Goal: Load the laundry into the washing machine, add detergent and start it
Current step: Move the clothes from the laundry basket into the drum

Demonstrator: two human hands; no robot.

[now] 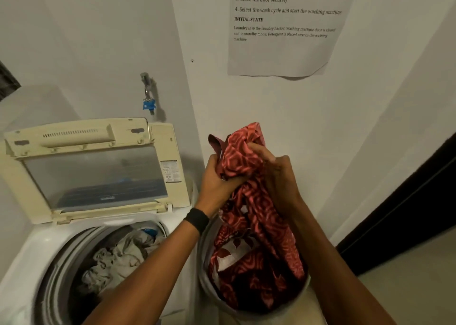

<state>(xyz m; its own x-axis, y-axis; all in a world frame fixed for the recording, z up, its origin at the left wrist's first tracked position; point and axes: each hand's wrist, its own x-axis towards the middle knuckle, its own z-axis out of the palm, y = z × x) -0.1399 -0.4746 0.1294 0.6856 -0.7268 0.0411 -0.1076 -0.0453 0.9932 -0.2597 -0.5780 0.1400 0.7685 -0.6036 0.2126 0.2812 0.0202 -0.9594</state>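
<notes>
A red patterned cloth (249,216) hangs from both my hands down into the round grey laundry basket (204,273) at the lower middle. My left hand (217,179) grips its upper left part, and my right hand (276,174) grips the bunched top beside it. The top-loading washing machine (32,248) stands on the left with its cream lid (81,162) raised. Pale crumpled clothes (118,258) lie inside the drum. No detergent is in view.
A tap with a blue fitting (148,95) sticks out of the wall above the machine. A printed instruction sheet (283,28) hangs on the wall at upper right. A dark doorway (414,206) lies to the right, with pale floor below it.
</notes>
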